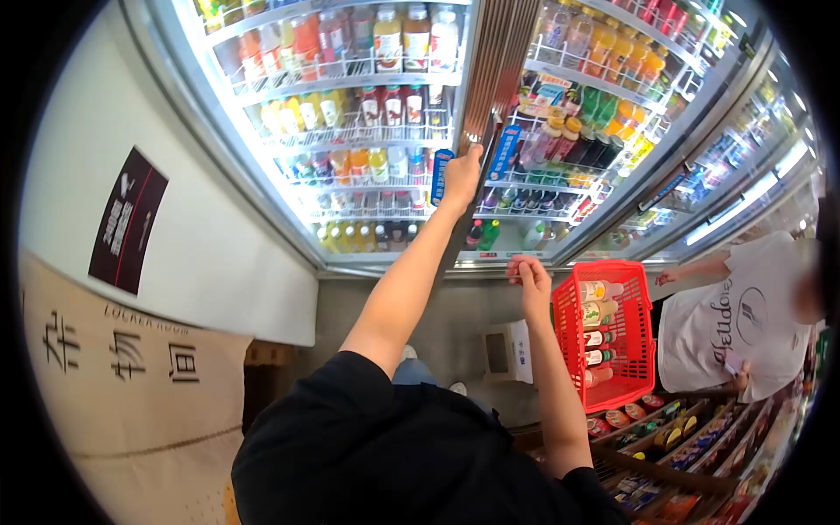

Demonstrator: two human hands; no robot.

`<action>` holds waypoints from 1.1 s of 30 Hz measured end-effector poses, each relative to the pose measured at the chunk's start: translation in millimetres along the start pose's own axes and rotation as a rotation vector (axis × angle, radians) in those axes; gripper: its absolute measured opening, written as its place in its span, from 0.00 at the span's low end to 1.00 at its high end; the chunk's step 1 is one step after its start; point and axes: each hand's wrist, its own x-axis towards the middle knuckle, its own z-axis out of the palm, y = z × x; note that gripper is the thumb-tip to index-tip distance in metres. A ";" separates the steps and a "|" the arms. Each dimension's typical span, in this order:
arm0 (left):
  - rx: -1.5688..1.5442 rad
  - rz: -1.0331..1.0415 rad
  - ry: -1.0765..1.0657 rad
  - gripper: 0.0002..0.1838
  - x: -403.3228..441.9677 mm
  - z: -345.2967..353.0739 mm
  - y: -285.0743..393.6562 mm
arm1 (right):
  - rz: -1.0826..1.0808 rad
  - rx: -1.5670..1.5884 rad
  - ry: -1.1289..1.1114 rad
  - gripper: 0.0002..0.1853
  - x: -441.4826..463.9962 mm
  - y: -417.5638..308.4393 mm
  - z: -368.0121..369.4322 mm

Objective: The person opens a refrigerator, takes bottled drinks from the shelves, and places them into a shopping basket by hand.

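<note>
My left hand is stretched forward, with its fingers wrapped round the handle of a cooler door beside a blue label strip. Behind the glass, several shelves hold juice bottles and other drinks. My right hand hangs empty in front of the cooler, fingers loosely bent and apart. Just to its right is a red shopping basket with several drink bottles lying inside. What supports the basket is unclear.
At right stands a person in a white T-shirt. A small carton sits on the floor. Snack shelves are at lower right. A white wall panel and a beige curtain with dark lettering are at left.
</note>
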 end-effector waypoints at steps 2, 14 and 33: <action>-0.067 0.004 0.008 0.32 -36.8 -8.2 -3.8 | 0.007 0.016 -0.034 0.12 -3.5 0.8 -8.9; -0.121 0.007 0.115 0.33 -280.2 -139.3 -4.4 | 0.012 0.065 -0.332 0.11 0.0 29.6 44.1; -0.157 -0.104 1.286 0.22 -497.1 -372.2 -110.0 | 0.041 -0.223 -0.498 0.14 88.0 181.5 376.0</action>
